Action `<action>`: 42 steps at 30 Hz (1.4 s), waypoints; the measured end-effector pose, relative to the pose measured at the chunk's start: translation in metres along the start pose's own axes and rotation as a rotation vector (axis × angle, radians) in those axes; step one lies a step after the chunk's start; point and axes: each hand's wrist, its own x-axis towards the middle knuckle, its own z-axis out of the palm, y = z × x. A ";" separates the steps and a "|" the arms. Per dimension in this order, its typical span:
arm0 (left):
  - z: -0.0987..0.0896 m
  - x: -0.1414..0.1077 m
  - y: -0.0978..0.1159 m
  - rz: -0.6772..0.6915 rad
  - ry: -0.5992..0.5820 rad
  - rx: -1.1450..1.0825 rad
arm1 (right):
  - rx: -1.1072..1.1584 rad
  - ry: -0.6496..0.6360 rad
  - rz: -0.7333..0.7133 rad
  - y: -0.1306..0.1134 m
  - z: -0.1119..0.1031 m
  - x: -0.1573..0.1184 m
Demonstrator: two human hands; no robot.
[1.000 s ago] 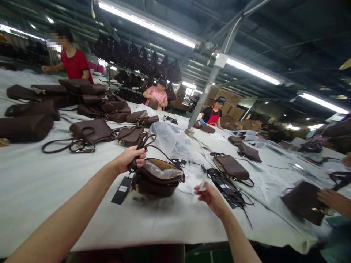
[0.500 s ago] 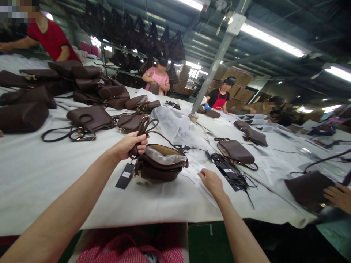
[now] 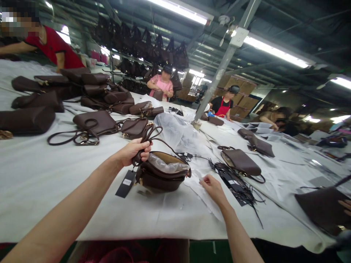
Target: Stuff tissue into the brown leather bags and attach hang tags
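My left hand (image 3: 135, 151) is closed around the bundled strap (image 3: 154, 132) of a dark brown handbag (image 3: 161, 181). The bag's top gapes, showing a tan lining and clear plastic stuffing (image 3: 167, 165). A black hang tag (image 3: 126, 183) dangles at its left side, below my fingers. To the right of the bag, my right hand (image 3: 214, 188) pinches a thin white paper sheet (image 3: 201, 190) near the tabletop. Just beyond that hand lies a bunch of black tags with cords (image 3: 233, 182).
Brown handbags (image 3: 94, 122) are piled on the left of the white-covered table (image 3: 104, 215). Crumpled plastic (image 3: 175, 133) lies behind my bag. Another handbag (image 3: 242, 160) rests to the right. A person's hand touches a dark bag (image 3: 323, 208) at far right. A post (image 3: 216, 78) rises beyond.
The whole view has shifted slightly, so things sit lower and more to the right. My left hand keeps its hold on the strap. More of the white paper shows beside my right hand.
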 end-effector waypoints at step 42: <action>0.033 0.017 0.004 0.455 0.014 1.000 | 1.598 -0.006 0.031 -0.253 0.050 -0.001</action>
